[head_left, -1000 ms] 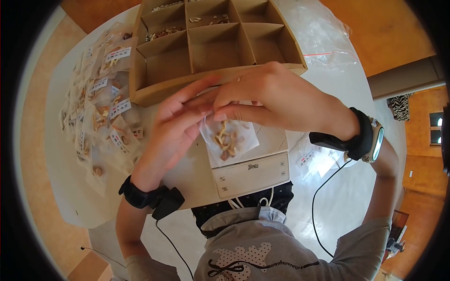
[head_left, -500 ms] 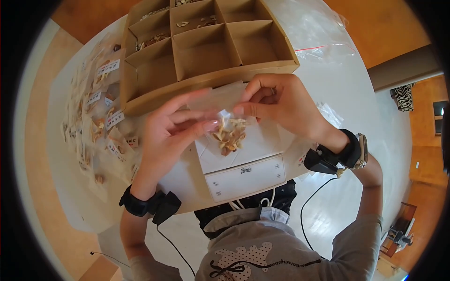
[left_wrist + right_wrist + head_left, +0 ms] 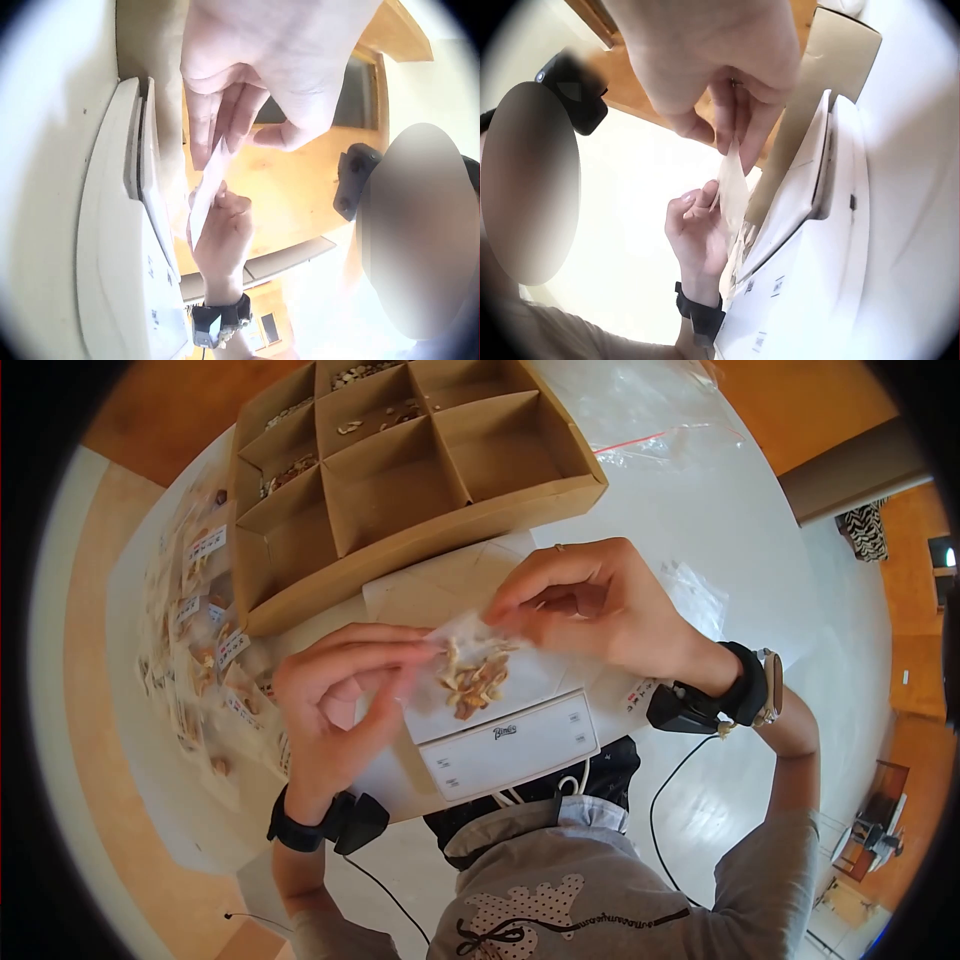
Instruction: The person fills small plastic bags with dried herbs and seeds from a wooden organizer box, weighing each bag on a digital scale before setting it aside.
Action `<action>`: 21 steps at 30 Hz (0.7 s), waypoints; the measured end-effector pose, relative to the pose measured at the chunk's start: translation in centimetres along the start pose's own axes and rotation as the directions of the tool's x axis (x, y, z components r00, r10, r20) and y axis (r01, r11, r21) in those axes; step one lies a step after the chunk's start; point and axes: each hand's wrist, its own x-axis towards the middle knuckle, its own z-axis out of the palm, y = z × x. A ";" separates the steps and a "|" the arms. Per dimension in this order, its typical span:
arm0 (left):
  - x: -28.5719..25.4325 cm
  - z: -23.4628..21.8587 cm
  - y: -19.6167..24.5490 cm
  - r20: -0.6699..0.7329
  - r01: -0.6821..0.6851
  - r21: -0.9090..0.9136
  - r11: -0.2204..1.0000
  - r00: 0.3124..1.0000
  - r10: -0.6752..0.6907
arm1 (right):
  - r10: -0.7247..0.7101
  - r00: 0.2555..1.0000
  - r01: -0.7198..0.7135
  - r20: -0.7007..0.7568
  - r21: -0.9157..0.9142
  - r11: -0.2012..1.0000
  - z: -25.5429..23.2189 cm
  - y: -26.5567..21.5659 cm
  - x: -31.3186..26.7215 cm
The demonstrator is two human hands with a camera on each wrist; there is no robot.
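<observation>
A small see-through bag (image 3: 440,635) of tan and brown dried pieces (image 3: 475,685) is held up over a white scale (image 3: 510,745) in the head view. My left hand (image 3: 345,695) pinches its left edge between fingers and thumb. At the upper right edge, my right hand (image 3: 605,600) grips it with bent fingers. Edge-on in the left wrist view, the bag (image 3: 210,195) spans both hands. The right wrist view shows the bag (image 3: 733,184) hanging from my right fingertips, above the scale (image 3: 795,277).
Behind the scale stands a cardboard box (image 3: 420,545) divided into compartments, some with small dried pieces. Many filled, labelled bags (image 3: 205,630) lie heaped at the left. Clear plastic bags (image 3: 650,410) lie at the back right, and more clear packaging (image 3: 695,595) lies beyond my right wrist.
My hands have drawn apart from their closely overlapping pose, now holding the bag from opposite sides. My left hand has come down and left. The head view has shifted, moving the box leftward.
</observation>
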 end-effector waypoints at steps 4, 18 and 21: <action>-0.5 1.5 0.9 -0.084 0.047 0.136 0.990 0.996 -0.036 | -0.022 1.000 0.019 -0.019 -0.163 0.986 0.4 -1.2 -0.6; -1.5 -9.7 4.4 -0.431 0.292 0.902 0.320 0.677 0.597 | -0.233 0.856 -0.146 -0.462 -0.647 0.748 -6.7 -0.9 -10.4; -0.9 -10.2 3.3 -0.281 0.223 0.944 0.245 0.930 0.237 | -0.231 0.900 -0.211 -0.371 -0.832 0.512 -6.5 1.3 -12.2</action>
